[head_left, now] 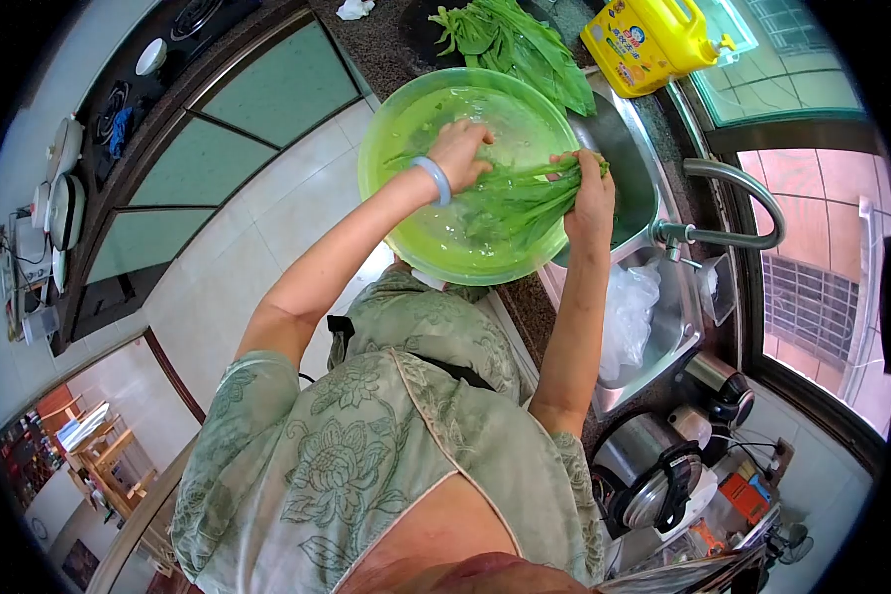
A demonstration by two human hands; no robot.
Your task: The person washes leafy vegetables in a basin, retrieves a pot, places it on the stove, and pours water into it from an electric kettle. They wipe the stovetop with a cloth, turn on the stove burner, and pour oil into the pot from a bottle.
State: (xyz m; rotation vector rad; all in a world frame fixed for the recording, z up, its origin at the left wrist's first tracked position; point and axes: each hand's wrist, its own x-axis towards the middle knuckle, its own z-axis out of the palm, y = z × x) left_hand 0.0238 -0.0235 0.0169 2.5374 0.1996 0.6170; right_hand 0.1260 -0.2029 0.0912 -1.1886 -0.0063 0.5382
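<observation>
Over the green basin (386, 139), both hands' grips, left (460, 150) and right (592, 193), clutch the leafy greens (520, 198) between them

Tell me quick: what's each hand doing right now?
Left hand: closed on the greens, over the green basin.
Right hand: closed on the same greens.

One head-worn fisheye view looks steeply down, close over the green basin (406, 109) and sink (653, 327).

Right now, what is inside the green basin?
The green basin holds water and a bunch of leafy greens, gripped by the left hand and right hand. The basin bottom under the greens is covered.
</observation>
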